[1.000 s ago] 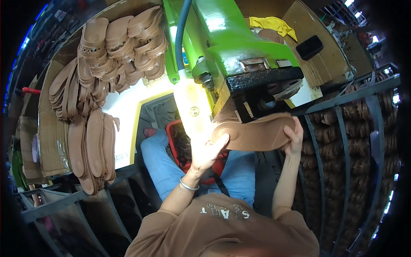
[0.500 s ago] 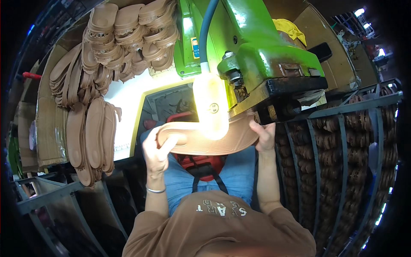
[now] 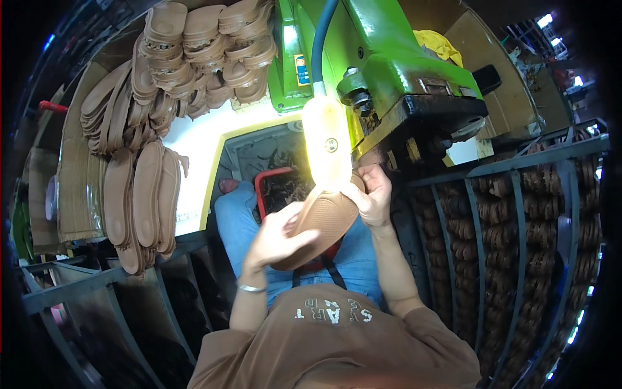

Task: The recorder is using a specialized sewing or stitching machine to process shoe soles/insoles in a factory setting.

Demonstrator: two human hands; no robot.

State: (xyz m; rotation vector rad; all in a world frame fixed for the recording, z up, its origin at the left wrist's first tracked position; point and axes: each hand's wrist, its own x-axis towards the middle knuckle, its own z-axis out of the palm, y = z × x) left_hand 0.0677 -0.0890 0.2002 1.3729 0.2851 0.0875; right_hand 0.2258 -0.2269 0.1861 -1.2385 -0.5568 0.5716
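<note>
A brown shoe sole (image 3: 326, 223) slants across my lap, its textured face up. My right hand (image 3: 374, 198) pinches its upper end, thumb on top, close below the head of a green machine (image 3: 414, 84). At the lower left edge, my left hand (image 3: 277, 236) holds the sole with the thumb lying across its face; the fingers behind are partly hidden. A glowing lamp (image 3: 327, 146) hangs just above the sole and covers part of its upper end.
Stacks of brown soles (image 3: 159, 188) lie on a lit white table (image 3: 194, 142) at the left, beside a cardboard box (image 3: 81, 188). A red bin (image 3: 261, 194) with dark scraps stands under the table. Racks of brown pieces (image 3: 499, 240) stand at the right.
The sole has turned from lying crosswise under the lamp to a steep slant, showing its textured face. Both hands have shifted: the left to the right and down, the right leftward.
</note>
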